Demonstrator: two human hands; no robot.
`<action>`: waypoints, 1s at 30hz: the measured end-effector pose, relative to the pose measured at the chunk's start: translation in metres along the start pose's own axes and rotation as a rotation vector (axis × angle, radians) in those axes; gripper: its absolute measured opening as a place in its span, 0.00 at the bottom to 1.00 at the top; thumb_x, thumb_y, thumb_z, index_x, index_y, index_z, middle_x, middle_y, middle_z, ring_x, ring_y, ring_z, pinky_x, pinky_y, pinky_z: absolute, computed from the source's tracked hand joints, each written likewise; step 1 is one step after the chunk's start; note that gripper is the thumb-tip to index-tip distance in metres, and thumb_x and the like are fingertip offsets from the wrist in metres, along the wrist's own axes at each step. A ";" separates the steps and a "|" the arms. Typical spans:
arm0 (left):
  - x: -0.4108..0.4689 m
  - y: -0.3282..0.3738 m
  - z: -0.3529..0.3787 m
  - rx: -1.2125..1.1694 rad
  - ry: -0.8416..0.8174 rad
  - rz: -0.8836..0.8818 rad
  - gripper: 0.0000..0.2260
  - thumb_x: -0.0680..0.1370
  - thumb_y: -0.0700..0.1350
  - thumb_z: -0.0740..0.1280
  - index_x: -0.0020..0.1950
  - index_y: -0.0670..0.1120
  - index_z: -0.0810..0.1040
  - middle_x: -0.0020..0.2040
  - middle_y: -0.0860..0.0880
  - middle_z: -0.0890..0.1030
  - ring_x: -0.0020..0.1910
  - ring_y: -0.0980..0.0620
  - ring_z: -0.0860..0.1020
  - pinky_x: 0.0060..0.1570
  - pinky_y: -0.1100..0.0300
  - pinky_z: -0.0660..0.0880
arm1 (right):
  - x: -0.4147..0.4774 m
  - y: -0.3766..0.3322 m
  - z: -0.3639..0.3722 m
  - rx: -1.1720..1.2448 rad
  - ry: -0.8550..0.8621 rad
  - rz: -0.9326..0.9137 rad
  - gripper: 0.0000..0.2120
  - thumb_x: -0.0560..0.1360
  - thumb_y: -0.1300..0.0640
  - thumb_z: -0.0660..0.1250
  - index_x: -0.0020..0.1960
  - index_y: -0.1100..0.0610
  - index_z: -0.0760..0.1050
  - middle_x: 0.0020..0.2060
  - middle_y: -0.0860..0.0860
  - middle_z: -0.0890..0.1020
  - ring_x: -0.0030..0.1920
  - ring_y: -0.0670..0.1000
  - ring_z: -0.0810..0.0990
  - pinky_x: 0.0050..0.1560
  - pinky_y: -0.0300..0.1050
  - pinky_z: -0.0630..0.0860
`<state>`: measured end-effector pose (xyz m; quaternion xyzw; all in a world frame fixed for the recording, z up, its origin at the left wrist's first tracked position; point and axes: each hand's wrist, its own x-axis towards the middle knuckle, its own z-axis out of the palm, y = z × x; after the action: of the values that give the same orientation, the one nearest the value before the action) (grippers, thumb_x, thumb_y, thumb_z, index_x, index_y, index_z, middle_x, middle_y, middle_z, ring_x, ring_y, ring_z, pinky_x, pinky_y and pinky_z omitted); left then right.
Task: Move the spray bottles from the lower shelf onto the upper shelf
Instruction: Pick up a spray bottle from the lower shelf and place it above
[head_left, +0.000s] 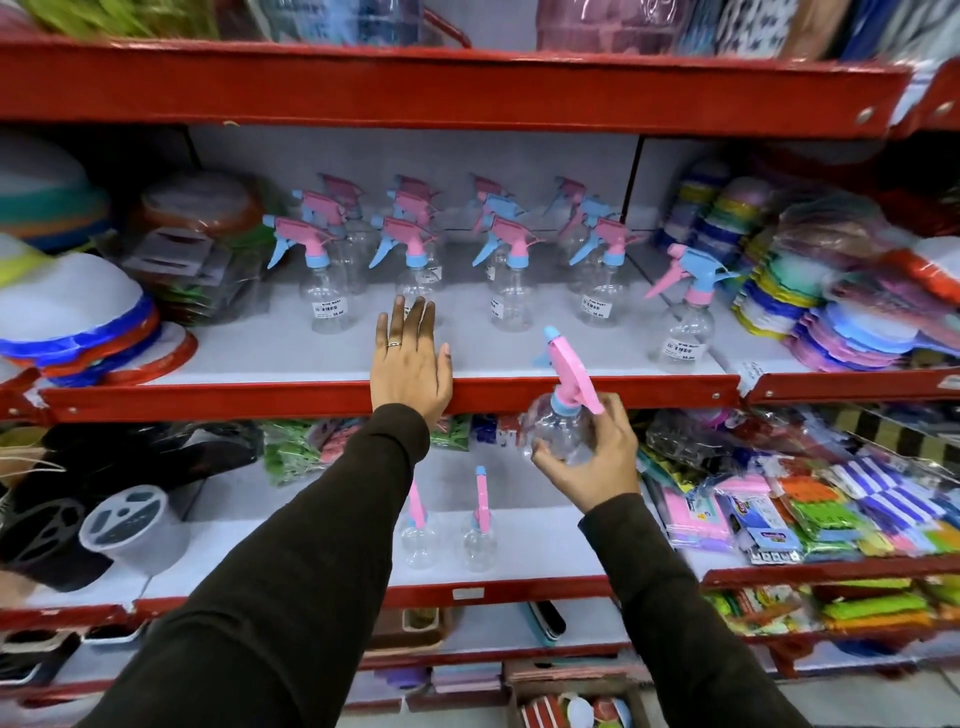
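Observation:
Several clear spray bottles (511, 270) with pink and blue trigger heads stand in rows on the upper shelf (571, 392). One more (684, 306) stands alone at their right. My right hand (592, 457) grips the clear body of a pink-headed spray bottle (563, 395), tilted, in front of the upper shelf's red edge. My left hand (413, 358) is flat and open over that edge, holding nothing, just in front of a bottle in the front row. Two spray bottles (480, 525) remain upright on the lower shelf (519, 584), one partly behind my left sleeve.
Stacked plastic plates and bowls (78, 322) crowd the upper shelf's left end, and colourful stacked lids (841, 322) its right. On the lower shelf, black and white items (119, 525) sit left and packaged cloths (779, 514) right. A red shelf (467, 88) runs overhead.

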<state>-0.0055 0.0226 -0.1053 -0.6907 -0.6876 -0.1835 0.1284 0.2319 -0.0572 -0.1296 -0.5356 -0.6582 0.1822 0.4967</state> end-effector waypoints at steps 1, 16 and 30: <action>-0.003 0.002 -0.001 0.002 0.000 0.006 0.29 0.82 0.52 0.46 0.80 0.40 0.55 0.81 0.44 0.57 0.82 0.44 0.47 0.79 0.48 0.40 | 0.005 -0.008 -0.004 0.015 0.019 -0.011 0.24 0.61 0.47 0.75 0.54 0.51 0.75 0.46 0.48 0.72 0.46 0.43 0.75 0.49 0.35 0.73; -0.007 0.027 -0.023 -0.066 0.090 0.072 0.29 0.81 0.52 0.46 0.80 0.41 0.59 0.80 0.44 0.62 0.81 0.43 0.50 0.79 0.47 0.42 | 0.099 -0.046 -0.011 -0.002 0.125 0.156 0.31 0.59 0.39 0.76 0.56 0.51 0.71 0.51 0.48 0.80 0.50 0.52 0.78 0.52 0.45 0.78; 0.009 0.022 -0.031 -0.065 0.108 0.072 0.30 0.80 0.53 0.44 0.81 0.43 0.56 0.81 0.44 0.59 0.82 0.44 0.48 0.79 0.48 0.41 | 0.118 -0.047 0.005 -0.091 0.099 0.156 0.36 0.61 0.38 0.77 0.63 0.52 0.69 0.60 0.54 0.77 0.60 0.56 0.77 0.62 0.50 0.77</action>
<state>0.0135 0.0169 -0.0724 -0.7077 -0.6482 -0.2380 0.1496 0.2113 0.0322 -0.0416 -0.6155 -0.5969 0.1634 0.4880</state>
